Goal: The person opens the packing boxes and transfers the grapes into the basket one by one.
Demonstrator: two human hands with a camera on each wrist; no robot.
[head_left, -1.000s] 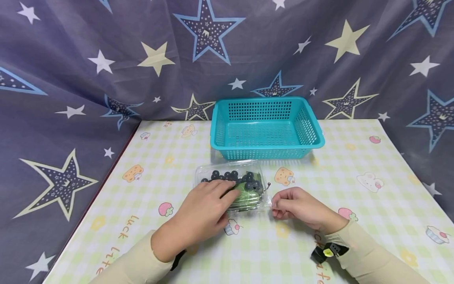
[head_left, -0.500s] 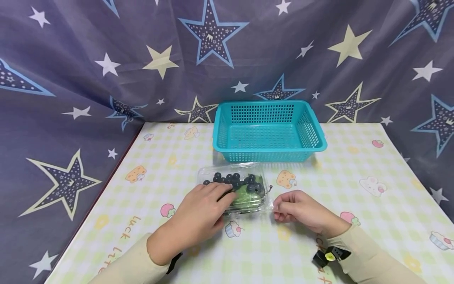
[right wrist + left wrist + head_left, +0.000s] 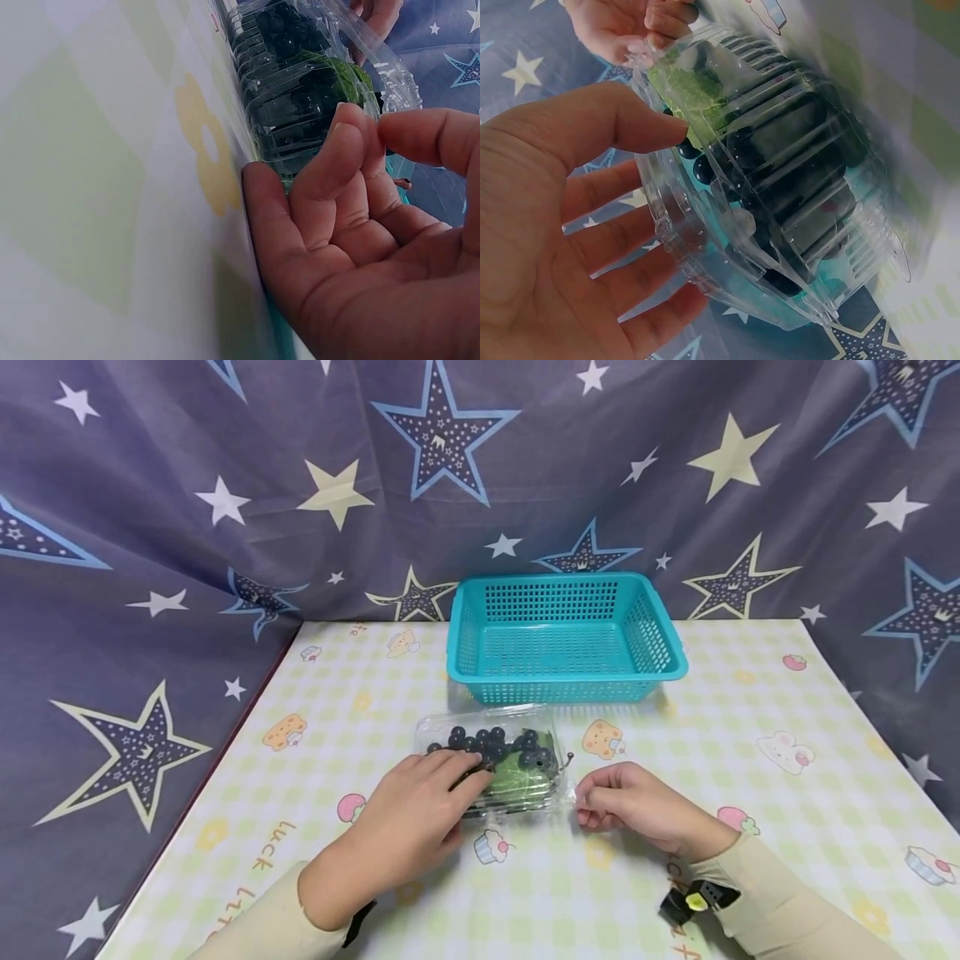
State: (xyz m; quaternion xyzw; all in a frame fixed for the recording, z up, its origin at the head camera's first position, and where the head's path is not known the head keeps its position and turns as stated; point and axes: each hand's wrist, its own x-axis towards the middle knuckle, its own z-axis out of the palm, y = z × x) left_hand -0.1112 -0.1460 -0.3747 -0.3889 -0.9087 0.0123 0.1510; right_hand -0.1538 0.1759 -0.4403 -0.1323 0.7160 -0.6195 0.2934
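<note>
Worktop (image 3: 720, 718), pastel-checked; turquoise basket (image 3: 555, 647), perforated plastic; clear ribbed container (image 3: 438, 724), on worktop before basket; left hand (image 3: 408, 810), fingers loosely spread at container's edge; right hand (image 3: 630, 802), pinching its corner; dark round fruit (image 3: 497, 733), glossy (crinkled green leaf (image 3: 517, 783) alongside).

Near-black grapes (image 3: 497, 751), bright green leaf (image 3: 517, 782), turquoise basket (image 3: 567, 679), pale green-and-white checked tablecloth (image 3: 540, 893), star-patterned purple-grey backdrop (image 3: 285, 410).
</note>
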